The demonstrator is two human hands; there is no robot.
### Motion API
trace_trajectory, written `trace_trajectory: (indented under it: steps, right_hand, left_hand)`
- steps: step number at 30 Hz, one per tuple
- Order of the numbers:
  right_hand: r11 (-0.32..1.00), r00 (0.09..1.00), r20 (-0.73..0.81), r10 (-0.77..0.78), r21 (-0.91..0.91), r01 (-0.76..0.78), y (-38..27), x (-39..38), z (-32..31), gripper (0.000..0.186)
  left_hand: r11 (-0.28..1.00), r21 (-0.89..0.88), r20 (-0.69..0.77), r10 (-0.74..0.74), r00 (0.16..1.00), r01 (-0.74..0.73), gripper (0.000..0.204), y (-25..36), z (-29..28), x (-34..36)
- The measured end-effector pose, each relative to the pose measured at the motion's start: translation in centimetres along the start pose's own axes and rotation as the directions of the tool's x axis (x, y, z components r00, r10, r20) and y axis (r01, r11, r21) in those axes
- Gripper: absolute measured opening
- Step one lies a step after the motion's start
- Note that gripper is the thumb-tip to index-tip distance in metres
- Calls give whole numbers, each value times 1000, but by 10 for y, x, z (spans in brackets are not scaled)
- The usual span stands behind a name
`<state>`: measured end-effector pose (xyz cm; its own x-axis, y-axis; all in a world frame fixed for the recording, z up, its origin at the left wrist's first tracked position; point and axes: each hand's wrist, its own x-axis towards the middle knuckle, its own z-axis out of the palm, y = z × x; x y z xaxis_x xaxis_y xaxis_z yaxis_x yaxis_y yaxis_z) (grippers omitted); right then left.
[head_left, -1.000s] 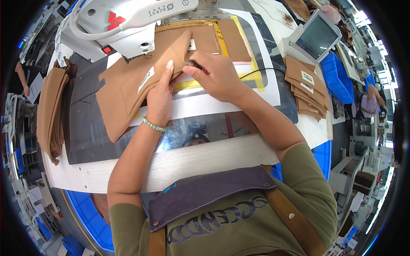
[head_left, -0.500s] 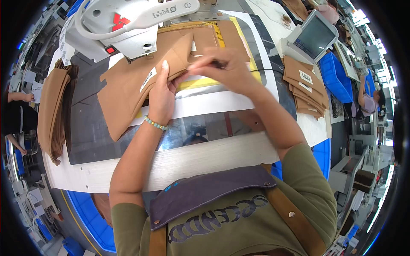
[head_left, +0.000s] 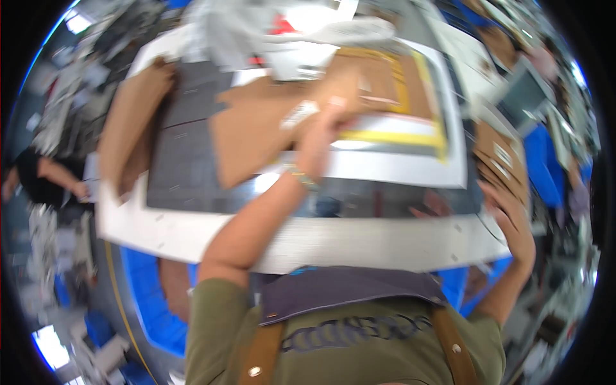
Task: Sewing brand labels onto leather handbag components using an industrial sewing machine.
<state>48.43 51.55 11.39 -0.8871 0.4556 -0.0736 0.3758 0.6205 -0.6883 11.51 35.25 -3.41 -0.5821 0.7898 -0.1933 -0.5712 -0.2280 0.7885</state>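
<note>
brown piece [head_left: 269, 131] lies on the worktable [head_left: 359, 237] below the sewing machine [head_left: 301, 32], and the left hand [head_left: 321, 131] keeps pressing flat on its right edge, fingers spread and closed on nothing. the change is on the other side: half a second ago the right hand [head_left: 513, 218] worked beside the left on that piece, fingers pinched at a dark thread; now it has swung well away to the table's right edge, open, reaching at the stack of brown pieces [head_left: 504, 163]. whether it touches the stack cannot be told through the blur. i judge the fine work on the piece is paused and a fresh part is being fetched while the left hand pins the first in place. the yellow-edged template [head_left: 410, 106] lies just beside the left hand.
</note>
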Motion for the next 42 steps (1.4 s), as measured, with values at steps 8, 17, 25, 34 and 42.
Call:
trace_trajectory:
  steps: [8,17,25,34,42]
  right_hand:
    - [972,998,56,10,233,-23,55,34,51,26]
    - [729,985,-37,166,678,-98,-24,60,133,29]
    - [463,632,-713,304,690,556,29,27,46,37]
    - [719,224,-904,365,426,549,121,-124,-17,42]
    - [744,331,-919,214,373,555,91,-276,-46,36]
  left_hand:
    - [925,-131,127,-342,931,358,47,-39,27,-61]
    - [741,640,550,-258,794,-203,25,-82,78,-124]
    - [716,662,579,-304,756,-219,35,-62,64,-140]
    - [889,438,424,-332,843,130,44,-75,53,-136]
    - [913,376,445,-329,833,159,40,-77,49,-127]
